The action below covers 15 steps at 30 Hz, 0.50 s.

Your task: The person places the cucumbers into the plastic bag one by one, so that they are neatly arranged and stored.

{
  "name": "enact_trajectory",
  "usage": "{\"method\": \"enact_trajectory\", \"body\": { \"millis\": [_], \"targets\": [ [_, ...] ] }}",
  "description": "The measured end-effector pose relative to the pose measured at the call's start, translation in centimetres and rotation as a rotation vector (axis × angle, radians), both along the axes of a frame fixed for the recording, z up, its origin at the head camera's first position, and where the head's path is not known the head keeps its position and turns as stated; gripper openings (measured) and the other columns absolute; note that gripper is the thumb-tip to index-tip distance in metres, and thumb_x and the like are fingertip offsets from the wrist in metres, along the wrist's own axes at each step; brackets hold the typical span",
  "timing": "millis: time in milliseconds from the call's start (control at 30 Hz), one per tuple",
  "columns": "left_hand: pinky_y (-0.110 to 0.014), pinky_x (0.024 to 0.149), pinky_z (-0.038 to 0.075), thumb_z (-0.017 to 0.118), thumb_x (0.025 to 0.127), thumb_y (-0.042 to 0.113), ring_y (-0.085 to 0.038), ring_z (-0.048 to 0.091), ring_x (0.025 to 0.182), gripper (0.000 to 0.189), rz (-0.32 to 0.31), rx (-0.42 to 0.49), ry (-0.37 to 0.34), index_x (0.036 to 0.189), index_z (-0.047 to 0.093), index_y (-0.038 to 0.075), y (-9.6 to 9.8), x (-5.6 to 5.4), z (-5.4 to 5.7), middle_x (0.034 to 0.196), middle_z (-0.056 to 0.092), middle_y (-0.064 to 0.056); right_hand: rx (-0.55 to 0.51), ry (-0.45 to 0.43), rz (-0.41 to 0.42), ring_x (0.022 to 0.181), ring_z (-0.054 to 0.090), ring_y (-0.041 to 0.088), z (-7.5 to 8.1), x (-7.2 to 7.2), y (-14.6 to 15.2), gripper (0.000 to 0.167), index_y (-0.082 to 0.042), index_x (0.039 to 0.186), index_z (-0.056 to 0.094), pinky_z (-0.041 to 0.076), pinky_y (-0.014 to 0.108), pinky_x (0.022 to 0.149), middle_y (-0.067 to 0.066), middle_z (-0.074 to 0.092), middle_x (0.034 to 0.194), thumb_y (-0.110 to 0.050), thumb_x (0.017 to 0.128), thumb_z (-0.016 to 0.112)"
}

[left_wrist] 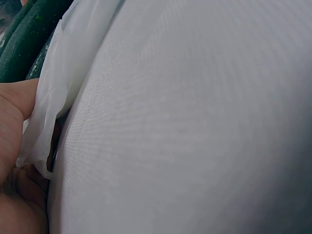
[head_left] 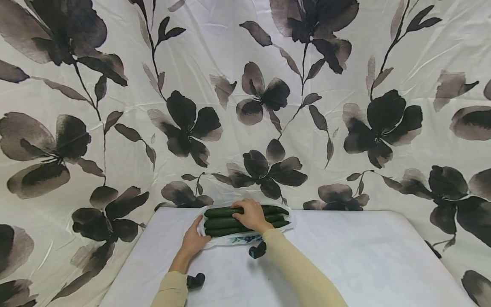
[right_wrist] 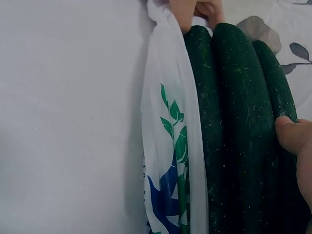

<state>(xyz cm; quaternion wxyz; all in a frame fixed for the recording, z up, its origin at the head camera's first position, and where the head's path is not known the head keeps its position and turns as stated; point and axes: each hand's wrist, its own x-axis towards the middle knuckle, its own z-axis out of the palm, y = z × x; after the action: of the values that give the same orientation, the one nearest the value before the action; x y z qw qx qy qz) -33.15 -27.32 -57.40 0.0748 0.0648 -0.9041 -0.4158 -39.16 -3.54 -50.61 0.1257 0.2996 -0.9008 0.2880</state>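
Several dark green cucumbers [head_left: 224, 222] lie side by side on a white plastic bag [head_left: 226, 241] with a green and blue leaf print. At the bag's left end, my left hand [head_left: 194, 239] holds the plastic, which in the left wrist view passes between the thumb and the fingers below. My right hand [head_left: 251, 214] reaches across the cucumbers from the front and grips the rearmost one. In the right wrist view its thumb [right_wrist: 291, 132] presses on that cucumber's side; its other fingers are out of that view.
The white-covered table [head_left: 345, 256] extends to both sides and in front of the bag. A curtain [head_left: 230, 106] printed with dark flowers hangs right behind the table's back edge. Black wrist cameras [head_left: 196, 280] stick out from both forearms over the table.
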Motion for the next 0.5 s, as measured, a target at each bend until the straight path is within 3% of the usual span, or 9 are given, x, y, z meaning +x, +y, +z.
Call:
{"method": "enact_trajectory", "body": {
  "millis": [500],
  "targets": [
    [-0.060,0.103,0.033,0.069,0.072,0.007,-0.048,0.037,0.132,0.088,0.000,-0.005,-0.010,0.151,0.029,0.003,0.20,0.19,0.47,0.144,0.041,-0.029,-0.050,0.052,-0.013,0.100,0.059,0.022,-0.64,0.43,-0.03,0.029,-0.022,0.115,0.072,0.042,0.046,0.089,-0.002,0.067,0.110,-0.029,0.086,0.074]
  ]
}}
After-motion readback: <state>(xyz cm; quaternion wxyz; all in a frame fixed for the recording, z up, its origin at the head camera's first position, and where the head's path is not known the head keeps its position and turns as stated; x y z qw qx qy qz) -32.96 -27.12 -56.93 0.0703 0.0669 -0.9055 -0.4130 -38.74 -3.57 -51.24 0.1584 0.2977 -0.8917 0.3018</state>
